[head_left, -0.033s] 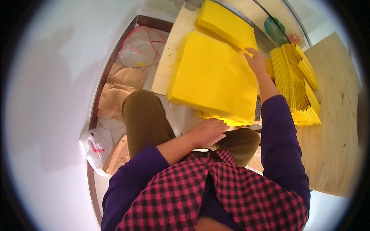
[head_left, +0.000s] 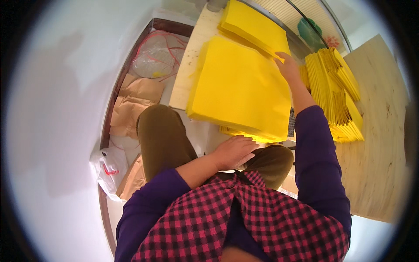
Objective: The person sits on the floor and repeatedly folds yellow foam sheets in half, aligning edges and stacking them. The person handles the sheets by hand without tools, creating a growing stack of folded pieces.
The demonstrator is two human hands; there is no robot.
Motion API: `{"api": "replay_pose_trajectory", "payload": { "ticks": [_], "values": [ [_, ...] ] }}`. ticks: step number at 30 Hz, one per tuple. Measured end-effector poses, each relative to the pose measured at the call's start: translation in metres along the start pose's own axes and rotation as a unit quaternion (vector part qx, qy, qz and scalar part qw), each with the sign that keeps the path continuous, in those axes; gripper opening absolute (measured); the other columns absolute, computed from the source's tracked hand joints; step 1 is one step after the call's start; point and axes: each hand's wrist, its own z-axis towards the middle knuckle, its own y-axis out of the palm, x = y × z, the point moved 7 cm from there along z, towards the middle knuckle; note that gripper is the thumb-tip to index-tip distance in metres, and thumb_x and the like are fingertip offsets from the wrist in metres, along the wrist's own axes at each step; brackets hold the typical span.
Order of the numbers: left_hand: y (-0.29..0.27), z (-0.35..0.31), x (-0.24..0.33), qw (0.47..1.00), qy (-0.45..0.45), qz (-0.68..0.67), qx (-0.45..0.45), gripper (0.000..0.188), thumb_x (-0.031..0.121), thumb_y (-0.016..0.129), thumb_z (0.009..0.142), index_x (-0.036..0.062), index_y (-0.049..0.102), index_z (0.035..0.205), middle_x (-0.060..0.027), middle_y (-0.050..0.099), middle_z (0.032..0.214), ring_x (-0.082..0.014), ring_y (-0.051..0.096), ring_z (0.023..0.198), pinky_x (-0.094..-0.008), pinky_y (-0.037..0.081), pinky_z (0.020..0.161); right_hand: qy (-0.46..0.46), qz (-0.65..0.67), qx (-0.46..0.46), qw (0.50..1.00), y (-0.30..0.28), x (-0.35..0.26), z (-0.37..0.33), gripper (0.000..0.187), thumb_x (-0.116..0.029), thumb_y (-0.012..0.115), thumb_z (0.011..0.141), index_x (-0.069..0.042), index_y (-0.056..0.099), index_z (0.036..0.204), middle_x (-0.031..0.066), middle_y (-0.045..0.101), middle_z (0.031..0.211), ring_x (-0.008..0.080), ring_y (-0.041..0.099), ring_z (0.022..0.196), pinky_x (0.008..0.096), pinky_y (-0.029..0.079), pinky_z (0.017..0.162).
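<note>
A thick stack of flat yellow sheets (head_left: pixel 242 85) lies before me on a pale wooden board. Behind it is a second yellow stack (head_left: pixel 255 26). At the far right corner of the front stack, my right hand (head_left: pixel 288 67) has thumb and fingers closed on a small yellow sheet edge. My left hand (head_left: pixel 235 153) rests low over my lap, fingers stretched out, close to the near edge of the front stack. More yellow material (head_left: pixel 244 132) shows below that edge. Whether my left fingertips touch it, I cannot tell.
Folded yellow pieces (head_left: pixel 336 94) stand packed on a wooden table (head_left: pixel 377 144) at the right. On the left lie brown paper (head_left: pixel 137 102), a clear plastic bag (head_left: pixel 152 56) with red cord and a white plastic bag (head_left: pixel 110 168). A green object (head_left: pixel 310 32) is at the back.
</note>
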Motion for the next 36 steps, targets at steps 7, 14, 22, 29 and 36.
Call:
{"api": "replay_pose_trajectory", "payload": {
  "ticks": [7,14,22,29,36],
  "values": [
    [0.002,0.005,-0.01,0.998,-0.04,-0.031,-0.028,0.034,0.021,0.054,0.09,0.0027,0.055,0.119,-0.0182,0.057,0.12,-0.0358,0.051,0.115,-0.0453,0.039,0.099,-0.032,-0.03,-0.001,0.999,0.025,0.004,0.045,0.033,-0.027,0.063,0.086,-0.011,0.063,0.115,0.0105,0.061,0.12,0.029,0.055,0.113,0.0373,0.043,0.096],
    [0.003,0.012,-0.016,0.997,-0.054,-0.055,-0.007,0.033,0.022,0.059,0.089,0.001,0.059,0.113,-0.0167,0.062,0.111,-0.0336,0.057,0.106,-0.0444,0.043,0.094,-0.042,-0.118,-0.033,0.992,0.059,0.007,0.084,0.043,-0.027,0.064,0.085,-0.013,0.055,0.125,0.0073,0.053,0.13,0.0258,0.047,0.122,0.0373,0.041,0.1],
    [-0.003,0.012,-0.024,0.995,-0.085,-0.05,0.018,0.032,0.022,0.058,0.089,0.0004,0.061,0.114,-0.0172,0.064,0.109,-0.0326,0.059,0.103,-0.0423,0.044,0.092,-0.038,-0.146,-0.052,0.987,0.077,-0.002,0.107,0.048,-0.027,0.069,0.081,-0.011,0.054,0.124,0.007,0.053,0.129,0.0266,0.048,0.121,0.0376,0.041,0.1],
    [-0.007,0.012,-0.025,0.992,-0.106,-0.063,0.023,0.033,0.024,0.056,0.091,0.0,0.061,0.113,-0.0178,0.064,0.108,-0.0331,0.06,0.102,-0.0419,0.045,0.091,-0.062,-0.181,-0.065,0.979,0.077,-0.008,0.11,0.048,-0.027,0.07,0.08,-0.011,0.052,0.123,0.0079,0.054,0.125,0.0274,0.05,0.118,0.0386,0.043,0.096],
    [-0.006,0.012,-0.028,0.991,-0.115,-0.06,0.016,0.033,0.024,0.055,0.091,-0.0001,0.061,0.113,-0.0181,0.064,0.108,-0.0332,0.06,0.101,-0.0417,0.045,0.09,-0.073,-0.173,-0.066,0.98,0.075,-0.013,0.113,0.046,-0.024,0.07,0.08,-0.01,0.052,0.119,0.0092,0.055,0.124,0.0287,0.051,0.116,0.0393,0.044,0.095]
  ]
}}
